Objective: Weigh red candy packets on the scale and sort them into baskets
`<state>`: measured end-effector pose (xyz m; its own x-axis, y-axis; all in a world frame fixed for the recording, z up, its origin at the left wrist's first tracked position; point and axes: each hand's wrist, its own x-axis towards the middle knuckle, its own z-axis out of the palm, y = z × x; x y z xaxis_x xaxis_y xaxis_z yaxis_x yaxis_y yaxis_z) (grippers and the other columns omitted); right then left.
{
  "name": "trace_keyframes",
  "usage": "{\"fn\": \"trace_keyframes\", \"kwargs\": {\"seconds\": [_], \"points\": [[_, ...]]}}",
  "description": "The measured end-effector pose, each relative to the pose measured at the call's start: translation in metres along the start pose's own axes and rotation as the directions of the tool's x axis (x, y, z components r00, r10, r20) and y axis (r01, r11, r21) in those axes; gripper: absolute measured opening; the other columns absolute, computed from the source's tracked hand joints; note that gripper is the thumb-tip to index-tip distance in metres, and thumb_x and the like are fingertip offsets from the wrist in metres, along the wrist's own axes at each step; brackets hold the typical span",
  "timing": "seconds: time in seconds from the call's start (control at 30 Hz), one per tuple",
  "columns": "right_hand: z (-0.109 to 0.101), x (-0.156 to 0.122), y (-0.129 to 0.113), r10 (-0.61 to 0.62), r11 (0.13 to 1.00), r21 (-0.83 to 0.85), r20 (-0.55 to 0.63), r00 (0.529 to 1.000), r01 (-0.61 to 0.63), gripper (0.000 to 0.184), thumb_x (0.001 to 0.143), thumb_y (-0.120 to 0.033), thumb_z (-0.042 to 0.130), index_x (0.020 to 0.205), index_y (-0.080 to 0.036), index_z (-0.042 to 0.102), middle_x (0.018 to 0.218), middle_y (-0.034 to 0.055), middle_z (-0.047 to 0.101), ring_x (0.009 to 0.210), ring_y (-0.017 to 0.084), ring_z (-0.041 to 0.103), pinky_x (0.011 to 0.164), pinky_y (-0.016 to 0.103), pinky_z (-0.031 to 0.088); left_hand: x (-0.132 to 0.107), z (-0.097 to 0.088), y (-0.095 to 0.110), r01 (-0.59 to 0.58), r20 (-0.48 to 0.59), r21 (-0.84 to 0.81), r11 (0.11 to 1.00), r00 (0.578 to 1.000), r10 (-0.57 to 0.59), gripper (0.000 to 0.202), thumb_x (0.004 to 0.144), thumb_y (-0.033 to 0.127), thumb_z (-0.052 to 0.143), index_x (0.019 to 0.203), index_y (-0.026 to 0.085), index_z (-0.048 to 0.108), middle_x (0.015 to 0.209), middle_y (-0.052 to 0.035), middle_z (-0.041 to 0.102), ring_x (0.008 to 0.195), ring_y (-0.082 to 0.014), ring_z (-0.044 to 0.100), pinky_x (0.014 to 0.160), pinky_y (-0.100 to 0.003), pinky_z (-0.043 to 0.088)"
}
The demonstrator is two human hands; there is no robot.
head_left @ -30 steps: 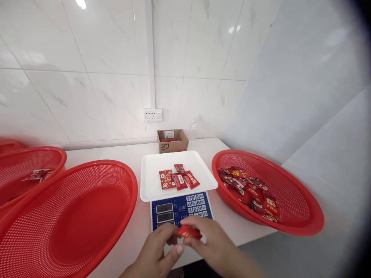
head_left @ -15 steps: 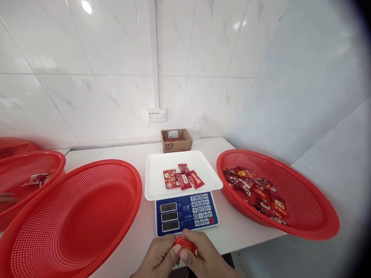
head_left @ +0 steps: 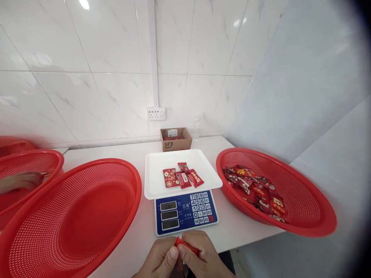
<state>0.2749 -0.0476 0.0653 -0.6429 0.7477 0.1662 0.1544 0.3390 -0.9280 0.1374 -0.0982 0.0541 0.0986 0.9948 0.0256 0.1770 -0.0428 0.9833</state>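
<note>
Both my hands pinch one small red snack packet (head_left: 187, 245) at the table's near edge, just in front of the blue scale (head_left: 185, 212). My left hand (head_left: 162, 260) grips its left end with thumb and fingers closed. My right hand (head_left: 203, 258) grips its right end the same way. The scale's white tray (head_left: 156, 185) carries several red packets (head_left: 182, 178). To the right, a red mesh basket (head_left: 304, 210) holds a pile of similar packets (head_left: 255, 191).
A large red mesh basket (head_left: 72, 220) with nothing in it sits left of the scale. Further left, another person's hand (head_left: 19, 181) reaches into a third red basket (head_left: 31, 162). A small cardboard box (head_left: 176, 139) and a wall socket (head_left: 156, 113) are at the back wall.
My hands drew back toward me with the packet, off the scale's keypad. Another person's hand came into the far-left basket.
</note>
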Motion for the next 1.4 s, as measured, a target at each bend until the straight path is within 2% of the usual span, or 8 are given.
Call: {"fn": "trace_keyframes", "kwargs": {"seconds": [0.13, 0.23, 0.43, 0.53, 0.73, 0.93, 1.1, 1.4], "points": [[0.003, 0.003, 0.003, 0.016, 0.994, 0.104, 0.084, 0.996, -0.024, 0.044, 0.088, -0.051, 0.033, 0.058, -0.019, 0.037, 0.057, -0.0035, 0.037, 0.055, 0.009, 0.034, 0.051, 0.022, 0.027, 0.01, -0.005, -0.012, -0.151, 0.068, 0.026, 0.988, 0.986, 0.149, 0.053, 0.08, 0.063, 0.039, 0.062, 0.015, 0.053, 0.059, -0.0007, 0.047, 0.056, -0.0112, 0.041, 0.053, -0.021, 0.035], [0.002, 0.001, 0.004, 0.061, 0.978, 0.189, 0.151, 0.987, -0.09, 0.045, 0.089, -0.053, 0.031, 0.061, -0.018, 0.039, 0.059, -0.0035, 0.036, 0.056, 0.009, 0.034, 0.051, 0.022, 0.027, 0.013, -0.007, -0.013, -0.115, 0.065, 0.015, 0.993, 0.991, 0.114, 0.052, 0.077, 0.064, 0.044, 0.059, 0.015, 0.046, 0.058, 0.0018, 0.042, 0.055, -0.0095, 0.037, 0.051, -0.02, 0.03], [0.0, -0.003, 0.008, 0.055, 0.978, 0.194, 0.098, 0.994, -0.073, 0.046, 0.087, -0.057, 0.031, 0.064, -0.018, 0.04, 0.06, -0.003, 0.038, 0.057, 0.009, 0.036, 0.052, 0.022, 0.028, 0.015, -0.011, -0.001, -0.015, 0.047, -0.047, 0.999, 0.999, 0.017, 0.039, 0.085, 0.047, 0.045, 0.062, 0.015, 0.047, 0.061, 0.0005, 0.047, 0.059, -0.0102, 0.044, 0.056, -0.021, 0.035], [0.001, -0.001, 0.01, 0.073, 0.978, 0.192, 0.06, 0.996, -0.083, 0.042, 0.083, -0.057, 0.043, 0.067, -0.018, 0.042, 0.062, -0.0039, 0.036, 0.057, 0.009, 0.032, 0.052, 0.022, 0.027, 0.016, -0.011, 0.002, -0.107, -0.001, 0.031, 0.994, 0.994, 0.107, 0.038, 0.087, 0.042, 0.043, 0.06, 0.015, 0.047, 0.059, 0.0012, 0.043, 0.056, -0.0093, 0.041, 0.053, -0.021, 0.033], [0.005, 0.001, 0.012, 0.09, 0.94, 0.32, 0.104, 0.99, -0.119, 0.044, 0.083, -0.059, 0.042, 0.069, -0.017, 0.045, 0.058, -0.0039, 0.039, 0.053, 0.008, 0.036, 0.049, 0.021, 0.027, 0.019, -0.005, 0.001, -0.242, -0.042, 0.118, 0.963, 0.968, 0.248, 0.04, 0.091, 0.034, 0.039, 0.059, 0.015, 0.052, 0.056, 0.0018, 0.042, 0.052, -0.0077, 0.04, 0.051, -0.02, 0.031], [0.005, 0.003, 0.014, 0.153, 0.902, 0.396, 0.075, 0.985, -0.17, 0.048, 0.077, -0.064, 0.046, 0.064, -0.018, 0.043, 0.053, -0.0053, 0.037, 0.048, 0.007, 0.032, 0.046, 0.021, 0.025, 0.018, 0.001, -0.005, -0.202, -0.044, 0.055, 0.978, 0.978, 0.204, 0.041, 0.091, 0.04, 0.036, 0.06, 0.016, 0.048, 0.059, 0.0014, 0.042, 0.053, -0.0087, 0.041, 0.05, -0.02, 0.033], [0.004, 0.004, 0.006, 0.089, 0.938, 0.336, -0.01, 0.996, -0.081, 0.047, 0.085, -0.054, 0.042, 0.054, -0.018, 0.04, 0.05, -0.0047, 0.036, 0.048, 0.007, 0.034, 0.047, 0.021, 0.025, 0.016, -0.001, 0.001, -0.165, -0.05, 0.008, 0.986, 0.985, 0.166, 0.05, 0.09, 0.05, 0.026, 0.063, 0.016, 0.051, 0.062, -0.0006, 0.046, 0.058, -0.0116, 0.042, 0.054, -0.022, 0.035], [0.0, 0.008, 0.0, 0.137, 0.946, 0.298, -0.004, 0.991, -0.129, 0.049, 0.085, -0.051, 0.043, 0.05, -0.019, 0.034, 0.047, -0.006, 0.031, 0.047, 0.006, 0.03, 0.045, 0.021, 0.024, 0.02, 0.001, 0.004, -0.033, 0.056, -0.108, 0.994, 0.998, 0.039, 0.042, 0.085, 0.05, 0.042, 0.064, 0.015, 0.051, 0.061, 0.0016, 0.045, 0.059, -0.0098, 0.04, 0.057, -0.02, 0.035]]}}
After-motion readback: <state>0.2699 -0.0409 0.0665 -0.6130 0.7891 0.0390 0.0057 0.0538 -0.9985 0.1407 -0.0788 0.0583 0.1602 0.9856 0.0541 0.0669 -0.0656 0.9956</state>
